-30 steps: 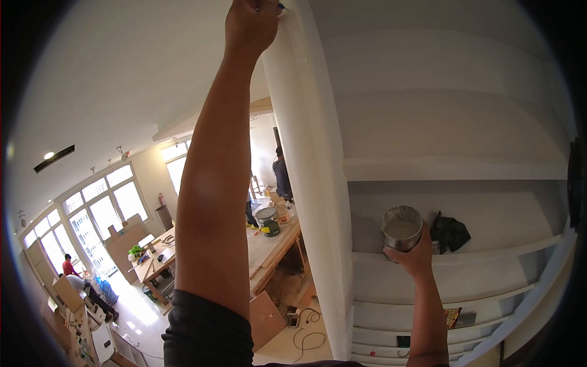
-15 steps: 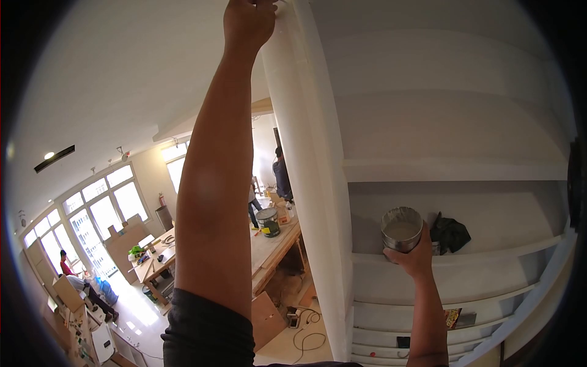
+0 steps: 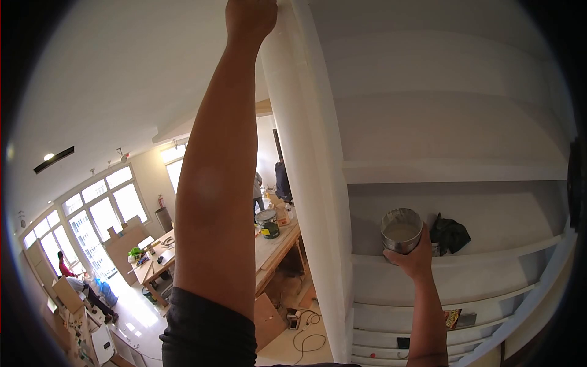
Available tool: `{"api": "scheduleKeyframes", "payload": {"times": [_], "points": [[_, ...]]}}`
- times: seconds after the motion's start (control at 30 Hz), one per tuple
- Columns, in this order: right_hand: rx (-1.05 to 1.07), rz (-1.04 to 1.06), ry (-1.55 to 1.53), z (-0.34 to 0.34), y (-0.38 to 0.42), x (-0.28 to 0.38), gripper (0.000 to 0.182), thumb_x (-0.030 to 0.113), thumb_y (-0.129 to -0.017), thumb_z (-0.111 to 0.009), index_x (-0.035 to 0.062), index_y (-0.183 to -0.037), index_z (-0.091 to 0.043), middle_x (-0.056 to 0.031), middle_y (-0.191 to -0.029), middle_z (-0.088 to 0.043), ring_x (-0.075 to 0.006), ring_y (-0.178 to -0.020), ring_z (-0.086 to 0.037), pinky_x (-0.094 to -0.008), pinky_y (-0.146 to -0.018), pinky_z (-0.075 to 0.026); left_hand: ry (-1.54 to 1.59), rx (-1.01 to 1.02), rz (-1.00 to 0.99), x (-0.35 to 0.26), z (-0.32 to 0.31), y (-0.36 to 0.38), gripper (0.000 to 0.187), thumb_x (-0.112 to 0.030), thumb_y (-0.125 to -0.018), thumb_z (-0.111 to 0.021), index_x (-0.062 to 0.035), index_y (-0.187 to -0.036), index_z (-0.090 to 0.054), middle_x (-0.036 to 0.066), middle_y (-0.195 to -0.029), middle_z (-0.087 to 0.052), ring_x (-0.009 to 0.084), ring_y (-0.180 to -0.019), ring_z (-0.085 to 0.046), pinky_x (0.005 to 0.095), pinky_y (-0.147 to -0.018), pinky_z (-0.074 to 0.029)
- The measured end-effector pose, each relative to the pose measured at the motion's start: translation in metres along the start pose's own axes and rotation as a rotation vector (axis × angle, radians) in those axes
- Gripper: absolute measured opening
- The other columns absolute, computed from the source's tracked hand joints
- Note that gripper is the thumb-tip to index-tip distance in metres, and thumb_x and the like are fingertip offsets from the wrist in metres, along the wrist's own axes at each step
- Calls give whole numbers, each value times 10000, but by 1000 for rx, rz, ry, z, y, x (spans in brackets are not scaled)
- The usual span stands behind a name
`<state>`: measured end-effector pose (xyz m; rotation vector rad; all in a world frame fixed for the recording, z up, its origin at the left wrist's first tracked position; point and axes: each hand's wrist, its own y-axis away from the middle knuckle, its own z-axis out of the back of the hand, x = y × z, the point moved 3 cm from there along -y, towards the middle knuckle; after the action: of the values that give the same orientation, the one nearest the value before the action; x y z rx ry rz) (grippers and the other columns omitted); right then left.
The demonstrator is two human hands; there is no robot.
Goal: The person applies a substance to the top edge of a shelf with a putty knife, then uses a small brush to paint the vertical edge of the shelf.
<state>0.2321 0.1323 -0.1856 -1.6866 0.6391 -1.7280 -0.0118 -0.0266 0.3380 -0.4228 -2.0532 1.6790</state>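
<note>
My left hand [image 3: 251, 17] is raised at the top edge of the view, against the upper part of a white upright panel [image 3: 299, 122]. Its fingers are cut off by the frame, so what they hold cannot be seen. On the right, my right hand [image 3: 414, 258] is wrapped round the side of a metal can [image 3: 402, 231] containing pale grey material. The can is in front of a white shelf [image 3: 513, 249]. Beside it on that shelf lies a crumpled black bag [image 3: 450, 234].
More white shelves [image 3: 391, 309] lie below, with a colourful packet [image 3: 452, 318]. Left of the panel are a wooden workbench [image 3: 275, 254] bearing a paint bucket [image 3: 267, 224], a cable [image 3: 302, 342] and several people farther off.
My left hand has shifted slightly, and its fingers have gone out of view. A distant person behind the workbench has moved a little to the right. My right hand and the can look unchanged.
</note>
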Motion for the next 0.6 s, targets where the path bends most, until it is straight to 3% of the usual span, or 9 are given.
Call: {"api": "scheduleKeyframes", "payload": {"times": [0.2,0.3,0.5,0.6], "points": [[2,-18,0,1,1,7,1085,294,-563,-974,11,-1478,-464,-177,-1340,-649,-320,-1234,-662,-443,-1044,-545,49,-36,-36,2,-1,-3,186,-169,-1020,-643,-49,-1148,-582,162,-941,-754,248,-808,-751,394,-703,-578],[-1,-17,15,1,0,6,1082,288,-563,-974,11,-1477,-465,-177,-1338,-651,-318,-1234,-661,-441,-1044,-544,-106,-39,-114,0,2,-4,191,-176,-1018,-649,-49,-1145,-583,181,-936,-753,283,-792,-751,421,-720,-580],[7,-19,3,1,1,9,1061,281,-575,-968,15,-1471,-466,-177,-1336,-652,-312,-1241,-657,-434,-1038,-546,-88,-33,-122,-2,4,-6,212,-202,-1010,-667,-40,-1127,-598,181,-898,-758,309,-856,-759,439,-764,-578],[3,-9,6,1,2,10,1053,283,-580,-966,17,-1469,-468,-175,-1333,-653,-310,-1241,-657,-432,-1039,-546,-243,-119,-138,-4,5,-7,232,-227,-1005,-673,-34,-1116,-606,185,-909,-763,338,-883,-758,456,-779,-574]]}}
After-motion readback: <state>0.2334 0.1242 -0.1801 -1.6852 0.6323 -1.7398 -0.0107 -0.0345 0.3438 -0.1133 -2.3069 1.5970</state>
